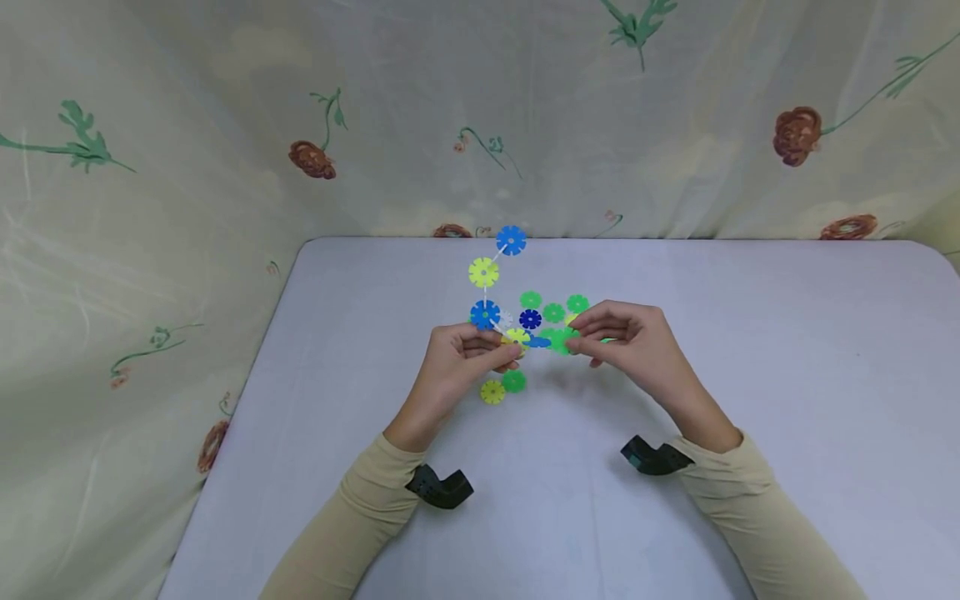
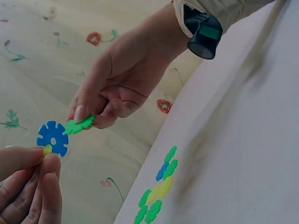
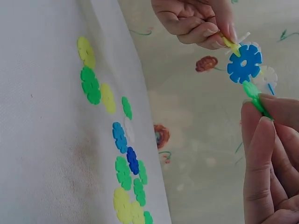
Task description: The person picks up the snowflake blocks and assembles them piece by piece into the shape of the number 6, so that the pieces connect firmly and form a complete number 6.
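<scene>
My left hand (image 1: 468, 354) pinches a yellow notched disc (image 1: 516, 336) between thumb and fingers. From it a chain rises up and away: a blue disc (image 1: 484, 315), a yellow-green disc (image 1: 483, 272) and another blue disc (image 1: 512, 240), joined by thin white pieces (image 1: 485, 294). On the other side of the held yellow disc sits a blue disc (image 3: 244, 64). My right hand (image 3: 273, 163) pinches a green notched disc (image 3: 254, 98), its edge meeting that blue disc. Whether their slots are locked together I cannot tell. Both hands are raised above the table.
Loose discs lie on the white table (image 1: 787, 375) beneath and beyond the hands, among them a dark blue disc (image 1: 530, 319), a green disc (image 1: 513, 381) and a yellow disc (image 1: 492, 392). A flower-patterned cloth (image 1: 562, 125) hangs behind the table and on its left.
</scene>
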{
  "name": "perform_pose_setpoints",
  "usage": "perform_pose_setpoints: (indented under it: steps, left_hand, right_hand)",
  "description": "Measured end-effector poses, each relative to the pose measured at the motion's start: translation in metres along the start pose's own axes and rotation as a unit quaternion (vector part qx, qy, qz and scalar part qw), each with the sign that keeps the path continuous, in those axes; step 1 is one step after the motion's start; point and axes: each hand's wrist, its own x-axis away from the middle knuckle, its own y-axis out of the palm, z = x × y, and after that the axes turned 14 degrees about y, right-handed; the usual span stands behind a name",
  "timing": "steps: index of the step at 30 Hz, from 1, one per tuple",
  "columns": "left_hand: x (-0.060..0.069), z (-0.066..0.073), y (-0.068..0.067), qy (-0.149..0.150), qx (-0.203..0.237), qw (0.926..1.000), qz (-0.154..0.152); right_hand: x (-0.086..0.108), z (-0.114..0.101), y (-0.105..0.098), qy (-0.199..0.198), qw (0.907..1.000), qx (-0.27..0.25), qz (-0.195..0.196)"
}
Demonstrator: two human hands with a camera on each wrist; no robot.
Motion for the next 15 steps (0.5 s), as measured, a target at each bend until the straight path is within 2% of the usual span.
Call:
perform_pose_setpoints:
  steps: [15]
  left_hand:
    - [-0.0013, -0.0017, -0.0001, 0.01, 0.008, 0.9999, 0.004]
  right_hand:
    - [-0.0009, 0.0024, 0.0017, -0.002, 0.9997, -0.025, -0.006]
